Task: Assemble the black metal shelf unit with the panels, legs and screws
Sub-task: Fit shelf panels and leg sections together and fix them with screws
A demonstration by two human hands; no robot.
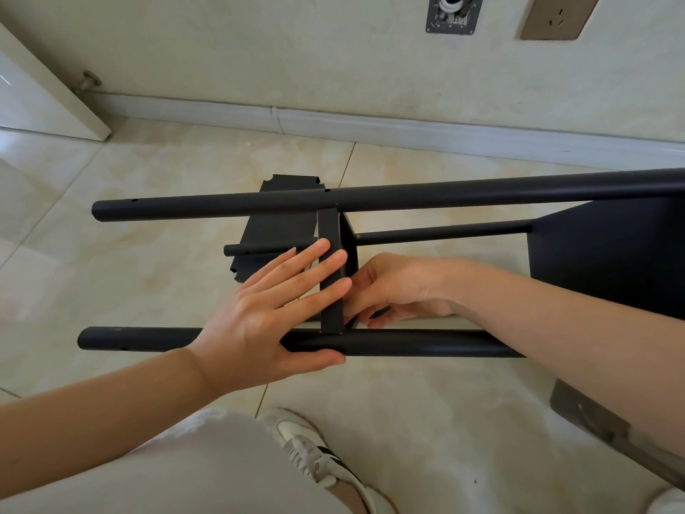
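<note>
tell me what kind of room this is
Probably a room in a home, worked in at floor level: glossy beige floor tiles, a white skirting board along the wall, and a wall socket above it.

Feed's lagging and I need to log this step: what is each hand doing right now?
Left hand: open, straight fingers pressing on the middle panel, thumb along the near leg.
Right hand: fingers curled at the panel's underside; whether they hold anything cannot be told.

Matt black metal legs [370, 197] and panel [330, 272] — on glossy, smooth marbled floor tiles [148, 179].
</note>
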